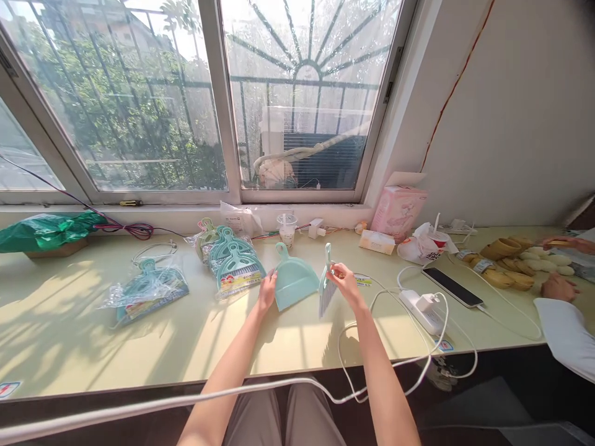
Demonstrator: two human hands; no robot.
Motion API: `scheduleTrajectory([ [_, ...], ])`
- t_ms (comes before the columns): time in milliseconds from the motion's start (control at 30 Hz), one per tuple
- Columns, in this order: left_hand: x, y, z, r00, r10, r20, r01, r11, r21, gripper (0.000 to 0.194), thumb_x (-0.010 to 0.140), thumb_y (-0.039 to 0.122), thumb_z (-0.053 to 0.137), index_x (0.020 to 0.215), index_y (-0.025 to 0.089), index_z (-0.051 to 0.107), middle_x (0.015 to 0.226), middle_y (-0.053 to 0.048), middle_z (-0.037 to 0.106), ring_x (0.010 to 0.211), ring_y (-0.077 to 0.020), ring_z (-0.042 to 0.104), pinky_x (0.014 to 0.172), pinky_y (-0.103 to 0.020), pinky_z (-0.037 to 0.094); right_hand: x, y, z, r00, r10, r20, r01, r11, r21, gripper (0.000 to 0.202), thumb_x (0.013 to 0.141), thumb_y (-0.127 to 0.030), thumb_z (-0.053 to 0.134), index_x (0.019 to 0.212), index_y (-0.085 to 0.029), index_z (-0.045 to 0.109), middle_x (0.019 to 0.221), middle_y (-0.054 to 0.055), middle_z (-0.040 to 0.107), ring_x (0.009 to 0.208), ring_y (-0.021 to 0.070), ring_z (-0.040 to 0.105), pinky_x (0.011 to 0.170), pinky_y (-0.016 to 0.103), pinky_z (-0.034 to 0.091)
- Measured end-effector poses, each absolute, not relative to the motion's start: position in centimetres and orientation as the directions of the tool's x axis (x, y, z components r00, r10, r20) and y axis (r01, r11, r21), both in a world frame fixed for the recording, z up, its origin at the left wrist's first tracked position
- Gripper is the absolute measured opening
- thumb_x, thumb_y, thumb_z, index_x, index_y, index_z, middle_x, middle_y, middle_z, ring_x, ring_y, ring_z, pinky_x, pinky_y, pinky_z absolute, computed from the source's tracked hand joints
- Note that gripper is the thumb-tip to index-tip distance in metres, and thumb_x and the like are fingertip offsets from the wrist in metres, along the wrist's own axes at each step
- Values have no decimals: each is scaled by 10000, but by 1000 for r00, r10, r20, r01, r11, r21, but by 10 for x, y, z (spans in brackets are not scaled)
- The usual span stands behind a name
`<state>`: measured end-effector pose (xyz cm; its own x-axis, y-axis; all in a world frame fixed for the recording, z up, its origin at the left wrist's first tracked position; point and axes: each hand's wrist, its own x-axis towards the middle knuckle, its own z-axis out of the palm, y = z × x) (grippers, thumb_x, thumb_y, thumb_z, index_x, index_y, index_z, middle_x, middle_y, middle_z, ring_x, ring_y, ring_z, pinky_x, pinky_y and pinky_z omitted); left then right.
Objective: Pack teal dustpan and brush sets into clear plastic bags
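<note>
My left hand (267, 290) grips the left edge of a light teal dustpan (295, 282), whose handle points toward the window. In my right hand (343, 280) is a small teal brush (328, 288), held on edge with its pale bristles facing down, just right of the dustpan. A yellow label card (362, 280) lies on the table beyond my right hand. Left of my left hand, packaged dustpan sets (239, 272) are piled together. Another set in clear plastic (151, 291) lies farther left.
White cables loop over the table's right half around a power strip (421, 313) and a phone (452, 287). A cup (287, 230), tissue pack (376, 241) and pink box (400, 210) stand near the window. At far right, another person's hands are beside yellow slippers (504, 263).
</note>
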<state>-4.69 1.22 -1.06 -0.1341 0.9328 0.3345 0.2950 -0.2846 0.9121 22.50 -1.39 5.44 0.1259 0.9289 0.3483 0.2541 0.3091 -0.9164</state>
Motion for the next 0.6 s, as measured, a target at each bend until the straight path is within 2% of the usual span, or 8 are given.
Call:
scheduleTrajectory([
  [67, -45, 15, -12, 18, 966, 259, 320, -251, 914, 418, 913, 585, 517, 865, 217, 709, 896, -99, 738, 936, -285, 677, 904, -414, 533, 244, -23, 66, 2, 954, 300, 453, 267, -851, 410, 677, -649, 770, 693, -251, 676, 700, 15, 637, 687, 196, 531, 666, 308, 375],
  [133, -47, 16, -11, 88, 975, 205, 365, -223, 904, 414, 871, 611, 571, 791, 229, 711, 806, -85, 721, 850, -283, 668, 851, -404, 534, 261, -33, 70, -40, 979, 199, 686, 172, -707, 366, 691, -602, 787, 629, -260, 670, 687, 20, 672, 671, 196, 570, 647, 301, 362],
  [233, -52, 15, -8, 58, 971, 232, 466, -232, 853, 394, 902, 558, 536, 915, 231, 755, 963, -105, 744, 988, -300, 666, 935, -407, 505, 281, -40, 59, 23, 998, 63, 903, 7, -429, 383, 726, -514, 797, 522, -243, 618, 631, 49, 669, 649, 211, 620, 639, 307, 373],
  [333, -54, 10, -4, 17, 969, 247, 583, -211, 785, 388, 940, 494, 481, 1001, 231, 761, 1093, -112, 722, 1136, -303, 625, 1020, -409, 467, 292, -39, 37, 138, 989, 52, 953, -118, -279, 277, 819, -426, 741, 625, -235, 690, 717, 100, 713, 738, 261, 688, 658, 324, 409],
  [400, -53, 6, -3, 30, 973, 229, 618, -198, 761, 335, 916, 475, 530, 981, 238, 759, 1078, -109, 710, 1133, -302, 621, 1001, -394, 476, 298, -37, 22, 181, 979, 98, 955, -151, -255, 121, 859, -339, 704, 829, -234, 755, 892, 126, 754, 868, 280, 711, 694, 332, 436],
  [467, -51, 4, -4, 48, 976, 215, 642, -195, 741, 224, 854, 416, 617, 913, 241, 743, 1048, -107, 701, 1096, -302, 629, 950, -367, 493, 303, -33, 13, 158, 977, 145, 963, -120, -241, 164, 852, -255, 699, 1003, -238, 759, 1082, 134, 747, 1030, 285, 692, 751, 336, 456],
  [533, -49, 4, -7, 34, 978, 206, 655, -178, 735, 115, 798, 331, 658, 842, 236, 704, 1026, -109, 694, 1069, -304, 633, 912, -353, 496, 307, -30, 8, 110, 980, 163, 972, -72, -224, 217, 846, -218, 696, 1054, -246, 752, 1161, 119, 727, 1137, 277, 651, 811, 337, 462],
  [600, -51, 8, -11, -14, 981, 194, 604, -146, 784, 67, 796, 285, 645, 837, 236, 666, 1007, -106, 695, 1037, -304, 635, 900, -364, 493, 310, -27, 5, 87, 985, 150, 977, -54, -208, 171, 860, -211, 680, 1011, -244, 753, 1134, 103, 729, 1159, 268, 628, 841, 337, 458],
])
